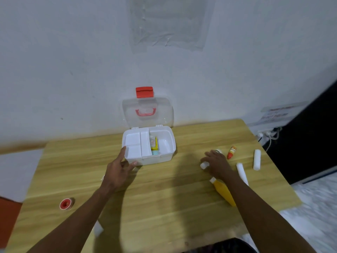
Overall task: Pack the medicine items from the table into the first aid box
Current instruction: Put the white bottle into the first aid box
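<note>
In the middle of the frame the first aid box [148,145] is stood open on the wooden table [164,189], its clear lid [147,112] leaned back toward the wall so that the compartments are free to be filled; a yellow packet [155,144] is already seen inside. The left hand [119,169] is laid against the lower left corner of the box with the fingers spread and closed on nothing, probably to keep the light box from sliding. At the right of the frame the right hand [218,164] is lowered over a small white item [203,165]; the fingers are curled around it, but whether it is already clamped cannot be told. Near this hand a small orange bottle [231,152], two white rolls [256,159] and a yellow bottle [223,191] are left waiting. A red tape roll [66,203] is placed far away at the lower left.
</note>
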